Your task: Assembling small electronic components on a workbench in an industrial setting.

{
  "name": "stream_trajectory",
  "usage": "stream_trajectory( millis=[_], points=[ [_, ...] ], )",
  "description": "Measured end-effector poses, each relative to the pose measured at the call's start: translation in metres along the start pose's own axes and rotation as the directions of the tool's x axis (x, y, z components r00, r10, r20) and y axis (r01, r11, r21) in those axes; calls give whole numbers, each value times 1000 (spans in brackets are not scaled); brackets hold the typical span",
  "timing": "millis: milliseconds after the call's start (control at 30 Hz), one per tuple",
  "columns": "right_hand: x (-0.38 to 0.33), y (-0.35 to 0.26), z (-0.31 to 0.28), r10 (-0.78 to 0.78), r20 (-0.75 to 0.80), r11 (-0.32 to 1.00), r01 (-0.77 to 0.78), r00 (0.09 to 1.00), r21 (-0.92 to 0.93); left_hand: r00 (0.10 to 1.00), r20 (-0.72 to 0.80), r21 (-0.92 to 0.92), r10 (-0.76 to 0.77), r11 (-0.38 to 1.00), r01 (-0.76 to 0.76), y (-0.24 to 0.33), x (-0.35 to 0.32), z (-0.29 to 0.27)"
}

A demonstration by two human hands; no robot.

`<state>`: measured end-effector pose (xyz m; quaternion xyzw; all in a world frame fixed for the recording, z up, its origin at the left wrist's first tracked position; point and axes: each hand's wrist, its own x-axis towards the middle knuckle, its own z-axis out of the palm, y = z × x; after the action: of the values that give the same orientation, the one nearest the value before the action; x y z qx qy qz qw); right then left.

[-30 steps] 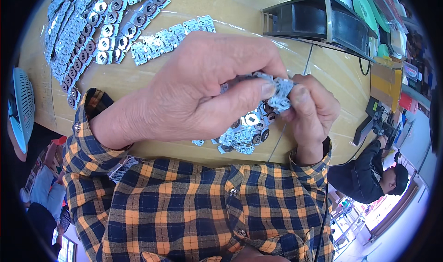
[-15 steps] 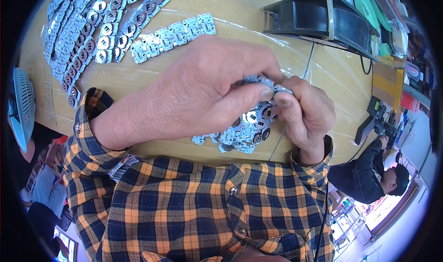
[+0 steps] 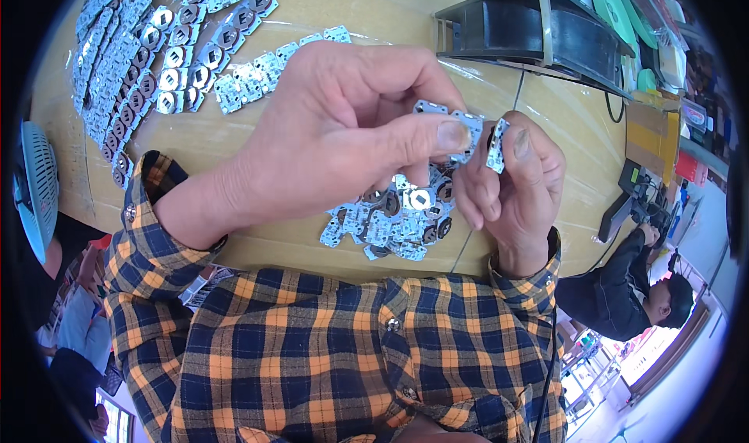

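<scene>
Between thumb and fingers, my left hand [image 3: 351,131] grips a short strip of small circuit boards [image 3: 470,128], partly covered by the thumb. My right hand [image 3: 523,177] pinches a single small circuit board [image 3: 496,145], turned nearly edge-on, just right of the strip's end. A narrow gap lies between the two pieces. Below both hands a loose pile of single circuit boards [image 3: 390,223] rests on the table, some showing round dark or silvery parts. Part of that pile is hidden behind my left hand.
Rows of joined circuit board strips [image 3: 117,60] cover the table's far left. One more strip [image 3: 250,80] lies behind my left hand. A black box-shaped frame [image 3: 499,33] stands at the far right. A blue fan [image 3: 37,177] is at the left; a person [image 3: 624,287] sits at the right.
The single board has come apart from the strip's end and turned edge-on in my right hand. My left hand has tilted, showing more of the strip.
</scene>
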<state>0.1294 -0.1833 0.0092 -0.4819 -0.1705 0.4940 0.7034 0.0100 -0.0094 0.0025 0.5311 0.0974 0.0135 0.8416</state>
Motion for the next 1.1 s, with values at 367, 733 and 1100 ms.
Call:
stream_trajectory(
  millis=[367, 733, 1100],
  points=[
    [-6, 5, -1, -176, -117, 886, 105, 977, -452, 725, 174, 718, 666, 418, -557, -11, 4, 1],
    [-7, 4, 1, -192, -118, 862, 110, 974, -494, 713, 137, 737, 688, 410, -537, -11, 4, 2],
    [-7, 5, -4, -183, -89, 879, 122, 979, -461, 715, 170, 764, 678, 368, -530, -9, 1, 7]
  ],
)
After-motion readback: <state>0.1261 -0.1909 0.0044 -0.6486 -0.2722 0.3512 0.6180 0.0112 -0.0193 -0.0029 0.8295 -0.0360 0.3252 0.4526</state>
